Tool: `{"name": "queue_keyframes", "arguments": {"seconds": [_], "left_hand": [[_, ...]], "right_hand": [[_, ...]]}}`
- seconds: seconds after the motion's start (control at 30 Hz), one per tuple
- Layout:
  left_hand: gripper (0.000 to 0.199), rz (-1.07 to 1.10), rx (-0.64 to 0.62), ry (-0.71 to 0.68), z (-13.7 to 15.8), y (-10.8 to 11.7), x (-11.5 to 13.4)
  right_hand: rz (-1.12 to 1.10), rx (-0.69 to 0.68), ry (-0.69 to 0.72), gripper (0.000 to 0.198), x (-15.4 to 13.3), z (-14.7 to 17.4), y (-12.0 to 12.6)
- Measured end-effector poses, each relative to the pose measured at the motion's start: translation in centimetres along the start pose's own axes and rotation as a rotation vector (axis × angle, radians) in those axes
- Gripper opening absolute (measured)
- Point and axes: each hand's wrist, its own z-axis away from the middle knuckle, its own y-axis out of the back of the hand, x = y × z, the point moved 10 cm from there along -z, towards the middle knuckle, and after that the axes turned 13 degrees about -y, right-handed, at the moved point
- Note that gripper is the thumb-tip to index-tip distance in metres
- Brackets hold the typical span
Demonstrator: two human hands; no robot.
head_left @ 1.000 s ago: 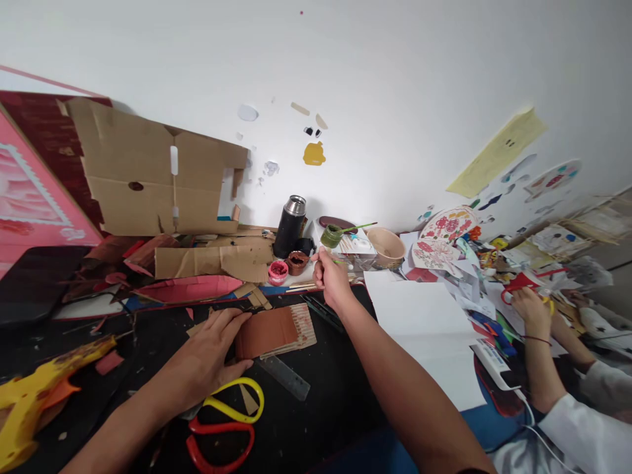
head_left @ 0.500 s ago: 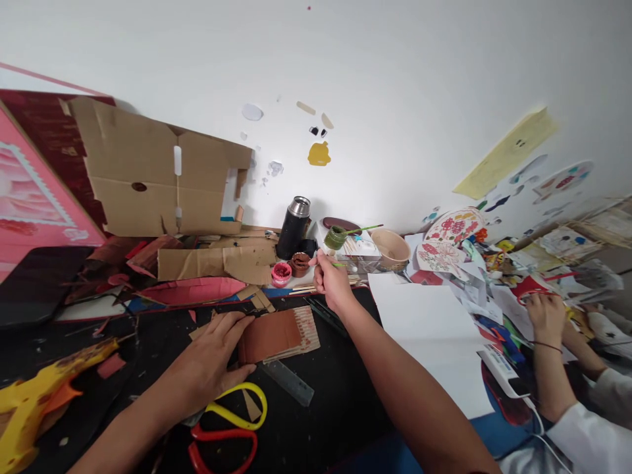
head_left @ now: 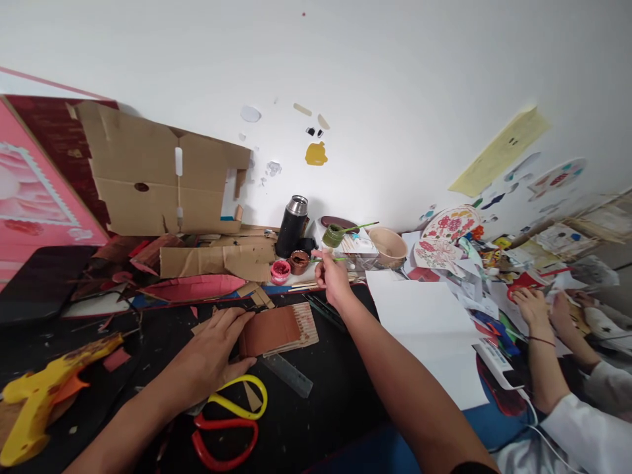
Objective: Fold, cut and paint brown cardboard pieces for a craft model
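Note:
My left hand point(head_left: 217, 349) lies on the black table with fingers stretched out. Its fingertips and thumb touch the left end of a brown-painted cardboard piece point(head_left: 271, 330), whose right end shows bare corrugation. My right hand point(head_left: 333, 280) is raised near the paint jars, fingers curled. A thin green handle shows just right of them, apparently a paintbrush point(head_left: 340, 259); its tip is hidden. To the left stand a brown paint jar point(head_left: 299, 262) and a pink paint jar point(head_left: 280, 271). Behind the hand is a green paint jar point(head_left: 333, 237) with another brush across it.
Scissors point(head_left: 232, 421) and a clear ruler point(head_left: 289, 375) lie close to my left hand. A yellow glue gun point(head_left: 54, 395) is at the left. A black flask point(head_left: 292, 227) stands by the wall. White paper point(head_left: 424, 329) lies right; another person's hands point(head_left: 536, 313) work beyond.
My right hand stays by the jars, its index finger a little more extended. My left hand keeps its place on the cardboard. The other person's hands have shifted left.

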Motion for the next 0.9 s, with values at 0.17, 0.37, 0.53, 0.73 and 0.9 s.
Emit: {"name": "queue_keyframes", "arguments": {"seconds": [0.17,0.37,0.53,0.73,0.9], "left_hand": [[0.063,0.044,-0.010,0.007,-0.2,0.3,0.1],[0.064,0.059,-0.035,0.023,-0.5,0.7,0.5],[0.066,0.053,-0.035,0.035,-0.7,0.9,0.4],[0.066,0.084,0.087,0.023,-1.1,2.6,0.5],[0.063,0.129,0.207,0.051,-1.4,4.7,0.8]], "right_hand": [[-0.047,0.025,0.010,0.055,1.6,1.5,1.1],[-0.083,0.004,-0.029,0.057,4.5,5.3,2.2],[-0.091,-0.060,-0.033,0.057,3.9,7.0,1.6],[-0.050,-0.120,-0.025,0.052,4.5,8.8,0.5],[-0.083,-0.093,-0.033,0.055,6.2,9.1,0.8]]}}
